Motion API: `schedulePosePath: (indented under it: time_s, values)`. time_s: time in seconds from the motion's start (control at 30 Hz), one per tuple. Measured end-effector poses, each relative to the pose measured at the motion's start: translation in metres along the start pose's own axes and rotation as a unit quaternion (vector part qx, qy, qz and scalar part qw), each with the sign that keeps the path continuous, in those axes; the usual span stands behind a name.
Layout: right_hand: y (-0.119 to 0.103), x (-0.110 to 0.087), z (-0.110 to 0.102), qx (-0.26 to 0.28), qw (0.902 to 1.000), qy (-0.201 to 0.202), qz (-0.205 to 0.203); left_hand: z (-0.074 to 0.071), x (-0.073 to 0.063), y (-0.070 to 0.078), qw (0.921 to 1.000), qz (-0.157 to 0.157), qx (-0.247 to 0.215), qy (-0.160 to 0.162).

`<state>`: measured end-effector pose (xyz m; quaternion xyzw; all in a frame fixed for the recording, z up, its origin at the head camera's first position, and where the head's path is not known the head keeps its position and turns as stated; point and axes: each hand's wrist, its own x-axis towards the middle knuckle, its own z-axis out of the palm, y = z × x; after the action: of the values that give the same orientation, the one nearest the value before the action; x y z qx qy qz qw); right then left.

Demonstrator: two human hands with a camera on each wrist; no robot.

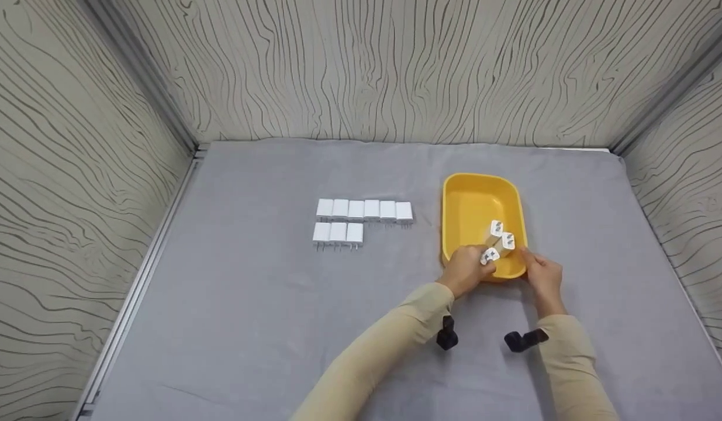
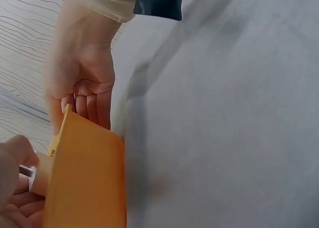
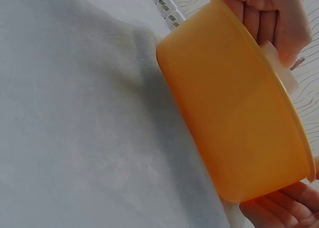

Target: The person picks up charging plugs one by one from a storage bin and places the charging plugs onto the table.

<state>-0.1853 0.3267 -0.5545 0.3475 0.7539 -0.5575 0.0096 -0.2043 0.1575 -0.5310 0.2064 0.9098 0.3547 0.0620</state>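
My left hand (image 1: 465, 270) reaches over the near-left rim of a yellow bin (image 1: 449, 216) and pinches a white plug-in charger (image 1: 490, 255) whose prongs point up. In the right wrist view this charger (image 3: 271, 54) shows just above the rim. Two more white chargers (image 1: 497, 228), (image 1: 507, 241) stand in the bin beside it, prongs up. My right hand (image 1: 545, 279) grips the bin's near-right rim, thumb on the inner side; in the left wrist view the fingers of the right hand (image 2: 82, 78) lie along its outside. The bin hides the chargers' lower ends.
Left of the bin, several white chargers (image 1: 364, 209) lie in a row on the grey cloth (image 1: 249, 304), prongs toward me. Three more chargers (image 1: 338, 233) form a shorter row in front. Wood-patterned walls (image 1: 361, 70) enclose the table at the back and sides.
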Motion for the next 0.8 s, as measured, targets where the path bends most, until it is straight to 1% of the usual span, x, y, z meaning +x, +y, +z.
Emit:
schedulePosePath:
  time_s: [0.13, 0.23, 0.33, 0.53, 0.7, 0.8]
  values:
    - [0.000, 0.000, 0.000, -0.008, 0.9999, -0.001, -0.005, 0.000, -0.002, -0.001, 0.9998, -0.013, -0.010, -0.010]
    - [0.001, 0.000, -0.001, -0.015, 0.9999, -0.001, -0.006, -0.002, -0.002, 0.000, 0.9999, -0.006, -0.003, -0.008]
    - [0.000, 0.000, -0.001, -0.015, 0.9999, -0.003, -0.004, -0.005, -0.003, 0.000, 1.0000, 0.003, -0.001, 0.001]
    - [0.000, 0.000, 0.000, -0.021, 0.9998, -0.006, -0.006, -0.010, -0.004, -0.002, 0.9997, 0.006, -0.011, 0.019]
    - [0.000, 0.000, 0.002, -0.030, 0.9995, -0.003, 0.001, -0.013, -0.006, -0.004, 0.9995, 0.017, -0.017, 0.022]
    - [0.001, 0.000, 0.003, -0.027, 0.9996, -0.005, 0.001, -0.015, -0.007, -0.006, 0.9991, 0.025, -0.024, 0.023]
